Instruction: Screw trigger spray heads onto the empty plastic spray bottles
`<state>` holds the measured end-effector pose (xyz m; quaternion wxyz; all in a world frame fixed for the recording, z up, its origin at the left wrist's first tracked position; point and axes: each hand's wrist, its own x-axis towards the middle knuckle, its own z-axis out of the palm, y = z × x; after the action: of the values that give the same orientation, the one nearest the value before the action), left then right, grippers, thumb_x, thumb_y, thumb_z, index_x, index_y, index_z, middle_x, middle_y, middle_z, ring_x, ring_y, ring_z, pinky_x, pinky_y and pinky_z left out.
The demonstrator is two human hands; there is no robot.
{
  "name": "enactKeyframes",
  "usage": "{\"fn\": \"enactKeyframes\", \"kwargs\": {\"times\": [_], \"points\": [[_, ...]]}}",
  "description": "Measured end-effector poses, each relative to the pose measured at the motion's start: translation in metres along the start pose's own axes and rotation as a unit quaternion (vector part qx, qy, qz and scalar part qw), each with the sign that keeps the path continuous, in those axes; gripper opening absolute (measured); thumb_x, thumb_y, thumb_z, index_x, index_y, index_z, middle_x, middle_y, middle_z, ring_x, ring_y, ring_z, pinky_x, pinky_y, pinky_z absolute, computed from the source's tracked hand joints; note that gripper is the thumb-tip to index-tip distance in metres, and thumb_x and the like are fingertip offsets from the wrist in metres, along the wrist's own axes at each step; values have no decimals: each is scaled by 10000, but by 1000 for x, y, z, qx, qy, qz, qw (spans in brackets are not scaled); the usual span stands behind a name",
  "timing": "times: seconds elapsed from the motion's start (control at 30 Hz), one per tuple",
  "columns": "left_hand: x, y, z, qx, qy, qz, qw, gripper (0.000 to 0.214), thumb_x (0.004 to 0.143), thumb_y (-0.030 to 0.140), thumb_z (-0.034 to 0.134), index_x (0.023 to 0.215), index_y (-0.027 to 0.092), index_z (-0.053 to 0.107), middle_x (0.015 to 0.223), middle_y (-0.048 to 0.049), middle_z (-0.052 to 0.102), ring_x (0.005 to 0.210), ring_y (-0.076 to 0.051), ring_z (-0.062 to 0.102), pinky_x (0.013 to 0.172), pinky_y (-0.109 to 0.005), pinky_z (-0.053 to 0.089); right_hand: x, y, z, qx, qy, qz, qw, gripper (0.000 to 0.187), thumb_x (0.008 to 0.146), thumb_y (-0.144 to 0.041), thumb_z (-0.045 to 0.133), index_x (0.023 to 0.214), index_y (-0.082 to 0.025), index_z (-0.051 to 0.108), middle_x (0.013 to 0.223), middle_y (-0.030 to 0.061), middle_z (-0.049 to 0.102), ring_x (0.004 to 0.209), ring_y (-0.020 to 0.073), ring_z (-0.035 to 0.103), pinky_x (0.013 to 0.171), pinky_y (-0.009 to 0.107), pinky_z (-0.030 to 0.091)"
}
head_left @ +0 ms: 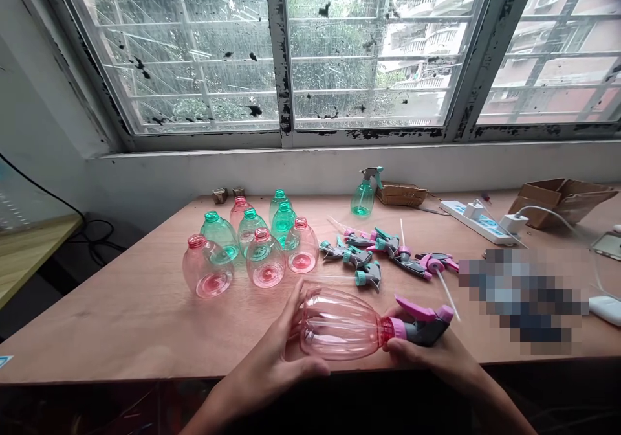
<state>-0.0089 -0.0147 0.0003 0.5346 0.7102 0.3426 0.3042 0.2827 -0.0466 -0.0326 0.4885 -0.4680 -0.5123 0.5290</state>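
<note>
A clear pink spray bottle lies sideways in the air above the table's front edge, its base to the left. My left hand is closed around the base end, thumb below and fingers behind. At the neck, my right hand grips the bottle where the pink collar of the grey and pink trigger sprayer meets it. The sprayer sits on the bottle's mouth and points right. How tightly the collar is screwed on cannot be seen. Several loose trigger sprayers lie just behind the bottle.
Several open pink and green bottles stand at the left. A green spray bottle with its head on stands at the back, beside a shallow cardboard box. Rightward are a power strip, an open carton and a blurred patch.
</note>
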Motion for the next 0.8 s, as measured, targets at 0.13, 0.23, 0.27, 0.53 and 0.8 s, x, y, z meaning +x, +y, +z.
{"fn": "enactKeyframes", "kwargs": {"times": [0.13, 0.23, 0.27, 0.53, 0.8], "points": [[0, -4, -2, 31, 3, 2, 1000, 964, 856, 305, 788, 1608, 335, 186, 1663, -77, 325, 1509, -321, 332, 1255, -497, 259, 1, -1, 0, -8, -11, 3, 1000, 334, 746, -444, 858, 903, -174, 739, 650, 7, 710, 606, 175, 626, 568, 270, 498], [0, -8, -2, 49, 15, 24, 998, 955, 879, 270, 762, 1608, 371, 154, 1599, -83, 427, 1453, -311, 426, 1219, -487, 331, 2, -1, 1, 1, -11, 10, 1000, 345, 757, -445, 852, 913, -165, 722, 617, 21, 729, 579, 183, 640, 548, 277, 505], [-1, -8, -2, 52, 16, 27, 998, 979, 869, 264, 772, 1608, 381, 141, 1591, -80, 434, 1444, -311, 436, 1211, -480, 346, 2, -1, 1, 1, -9, 10, 1000, 349, 757, -447, 852, 908, -162, 721, 612, 24, 730, 571, 182, 640, 542, 276, 501], [0, -1, -1, 68, 17, -1, 998, 1225, 723, 305, 905, 1613, 371, 65, 1577, -77, 438, 1461, -355, 381, 1253, -520, 236, 1, -1, 1, -7, -8, -12, 1000, 378, 743, -504, 838, 896, -176, 732, 634, 27, 724, 583, 200, 649, 548, 295, 505], [-3, -6, -7, 22, -14, 25, 999, 945, 893, 457, 724, 1612, 357, 118, 1672, -45, 315, 1537, -341, 252, 1275, -508, 157, 0, -2, -1, 0, -11, -1, 1000, 326, 770, -460, 835, 896, -174, 740, 633, 21, 724, 593, 188, 633, 564, 287, 497]]}}
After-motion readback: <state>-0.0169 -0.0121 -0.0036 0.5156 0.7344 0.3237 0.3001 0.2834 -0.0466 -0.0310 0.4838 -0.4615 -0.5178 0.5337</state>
